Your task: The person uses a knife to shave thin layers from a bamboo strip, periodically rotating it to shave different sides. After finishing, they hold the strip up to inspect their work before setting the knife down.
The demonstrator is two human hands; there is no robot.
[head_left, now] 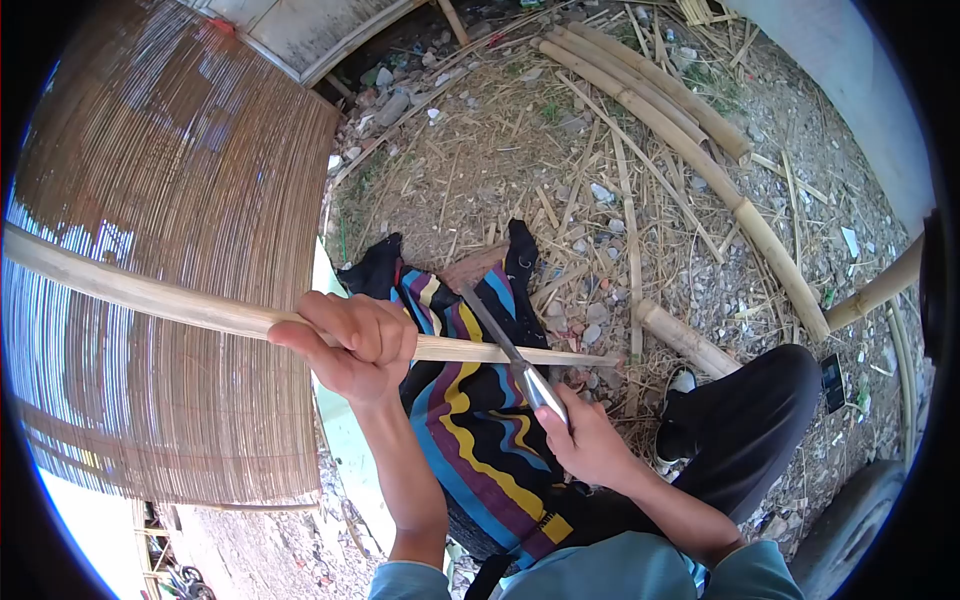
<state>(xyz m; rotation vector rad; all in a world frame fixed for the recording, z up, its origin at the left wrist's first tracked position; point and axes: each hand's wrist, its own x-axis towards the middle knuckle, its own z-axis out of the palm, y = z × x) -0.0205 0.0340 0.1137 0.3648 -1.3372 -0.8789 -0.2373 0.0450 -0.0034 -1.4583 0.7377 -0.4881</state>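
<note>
Bamboo stick near-horizontal, tip rightward

A long pale bamboo strip lies nearly level across the lap, tapering rightward; a steel-bladed knife crosses it, blade touching.

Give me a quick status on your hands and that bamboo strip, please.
Left hand gripping bamboo strip. Right hand gripping knife, blade crossing the strip near its thin end. Striped cloth underneath; nothing blocking the blade.

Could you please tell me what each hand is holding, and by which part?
Left hand grips the bamboo strip near its tapered end; right hand holds the knife by its handle.
</note>
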